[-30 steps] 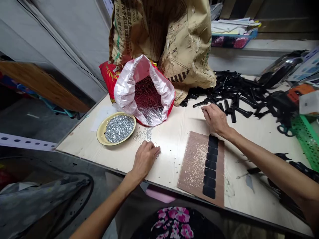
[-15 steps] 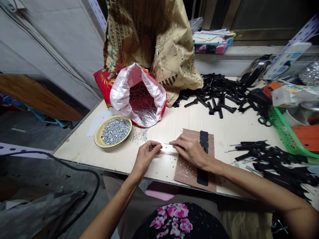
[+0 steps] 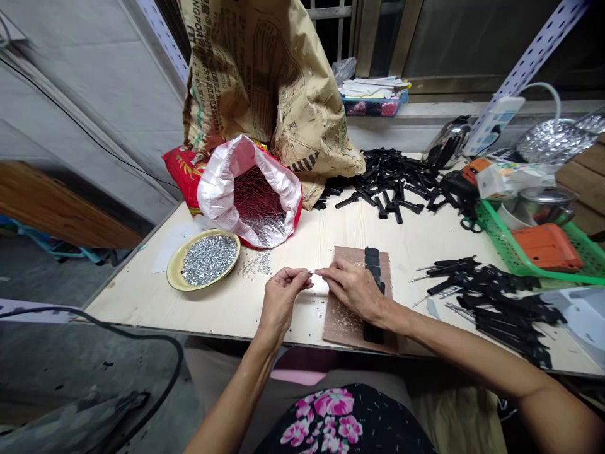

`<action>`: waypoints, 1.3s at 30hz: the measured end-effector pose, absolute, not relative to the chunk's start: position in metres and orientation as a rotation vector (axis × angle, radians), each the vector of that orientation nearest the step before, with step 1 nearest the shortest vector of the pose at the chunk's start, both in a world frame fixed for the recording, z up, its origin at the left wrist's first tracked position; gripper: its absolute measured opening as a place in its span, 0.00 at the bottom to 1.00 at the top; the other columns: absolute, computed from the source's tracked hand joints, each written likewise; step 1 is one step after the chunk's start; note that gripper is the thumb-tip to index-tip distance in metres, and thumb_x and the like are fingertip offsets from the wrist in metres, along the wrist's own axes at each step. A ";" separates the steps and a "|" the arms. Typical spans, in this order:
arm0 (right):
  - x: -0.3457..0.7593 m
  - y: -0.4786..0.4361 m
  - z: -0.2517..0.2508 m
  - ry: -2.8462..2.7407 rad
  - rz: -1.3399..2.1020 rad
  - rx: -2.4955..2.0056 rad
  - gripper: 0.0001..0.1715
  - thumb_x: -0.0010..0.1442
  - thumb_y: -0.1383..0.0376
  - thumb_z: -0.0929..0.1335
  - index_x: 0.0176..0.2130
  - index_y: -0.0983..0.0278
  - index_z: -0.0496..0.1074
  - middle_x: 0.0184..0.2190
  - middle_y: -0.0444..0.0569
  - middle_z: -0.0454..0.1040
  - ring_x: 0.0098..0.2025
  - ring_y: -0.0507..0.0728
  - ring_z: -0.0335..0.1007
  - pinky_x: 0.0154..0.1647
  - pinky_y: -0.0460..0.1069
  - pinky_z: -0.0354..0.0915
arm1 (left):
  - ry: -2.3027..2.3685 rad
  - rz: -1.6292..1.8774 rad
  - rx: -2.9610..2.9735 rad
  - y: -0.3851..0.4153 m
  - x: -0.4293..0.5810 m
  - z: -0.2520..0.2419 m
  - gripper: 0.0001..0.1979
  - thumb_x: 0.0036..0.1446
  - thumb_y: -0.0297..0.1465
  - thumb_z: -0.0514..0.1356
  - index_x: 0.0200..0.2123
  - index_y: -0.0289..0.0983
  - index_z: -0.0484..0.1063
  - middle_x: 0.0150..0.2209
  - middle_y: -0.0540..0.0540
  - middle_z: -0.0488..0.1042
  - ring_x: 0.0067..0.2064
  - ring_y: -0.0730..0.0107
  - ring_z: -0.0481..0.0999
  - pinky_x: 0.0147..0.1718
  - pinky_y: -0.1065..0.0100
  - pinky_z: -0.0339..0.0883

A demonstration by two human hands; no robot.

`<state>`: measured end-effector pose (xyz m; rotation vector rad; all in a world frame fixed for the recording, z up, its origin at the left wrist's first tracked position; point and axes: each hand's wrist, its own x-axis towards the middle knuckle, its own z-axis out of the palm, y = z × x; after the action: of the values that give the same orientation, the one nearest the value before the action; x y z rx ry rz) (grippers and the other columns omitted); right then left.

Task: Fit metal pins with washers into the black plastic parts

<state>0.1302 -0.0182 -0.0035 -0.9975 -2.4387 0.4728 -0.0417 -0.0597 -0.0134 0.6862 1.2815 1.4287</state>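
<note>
My left hand is closed in a pinch; whatever it holds is too small to name. Fingertip to fingertip with it, my right hand pinches a thin metal rod, whose tip shows in the narrow gap between the hands. Under my right hand lies a brown board with a column of black pads and scattered tiny bits. Left of my hands, a yellow dish holds many small silver pieces, with more loose on the table beside it.
An open red and white bag of thin rods stands behind the dish, before a large brown paper sack. Black parts are heaped at the back. More black parts with metal rods and a green basket are at the right.
The fingertips of both hands have come together, narrowing the gap between them. The camera view has shifted, so the table items appear further left.
</note>
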 end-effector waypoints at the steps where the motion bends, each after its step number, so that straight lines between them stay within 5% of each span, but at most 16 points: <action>1: 0.131 -0.019 -0.003 -2.445 0.453 -1.008 0.16 0.66 0.64 0.60 0.50 0.58 0.71 0.36 0.47 0.69 0.33 0.51 0.66 0.28 0.45 0.58 | 1.300 1.424 0.726 -0.060 -0.042 -0.014 0.10 0.45 0.31 0.68 0.30 0.32 0.74 0.25 0.50 0.74 0.29 0.74 0.74 0.35 0.70 0.68; 8: 0.134 -0.025 -0.002 -2.439 0.353 -1.096 0.14 0.66 0.63 0.59 0.46 0.60 0.71 0.36 0.47 0.72 0.34 0.52 0.68 0.26 0.45 0.54 | 1.341 1.311 0.857 -0.058 -0.043 -0.014 0.13 0.46 0.32 0.67 0.36 0.33 0.76 0.29 0.49 0.76 0.30 0.74 0.74 0.35 0.71 0.67; 28: 0.146 -0.026 -0.025 -2.453 -0.095 -1.042 0.12 0.66 0.70 0.59 0.41 0.62 0.70 0.31 0.48 0.70 0.34 0.54 0.62 0.33 0.48 0.54 | 1.270 1.199 0.685 -0.044 -0.033 -0.022 0.16 0.38 0.32 0.72 0.31 0.32 0.75 0.26 0.50 0.75 0.25 0.75 0.76 0.30 0.73 0.70; 39: 0.153 -0.023 -0.034 -2.374 0.017 -1.129 0.12 0.66 0.66 0.60 0.37 0.64 0.71 0.30 0.48 0.72 0.33 0.53 0.65 0.30 0.48 0.55 | 1.312 1.230 0.708 -0.042 -0.013 -0.027 0.15 0.38 0.34 0.71 0.30 0.33 0.75 0.25 0.50 0.75 0.26 0.75 0.75 0.31 0.71 0.69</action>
<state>0.1535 -0.0228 -0.0336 -1.1290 -2.3736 0.0169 -0.0130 -0.0422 -0.0275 0.7084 1.3122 1.2296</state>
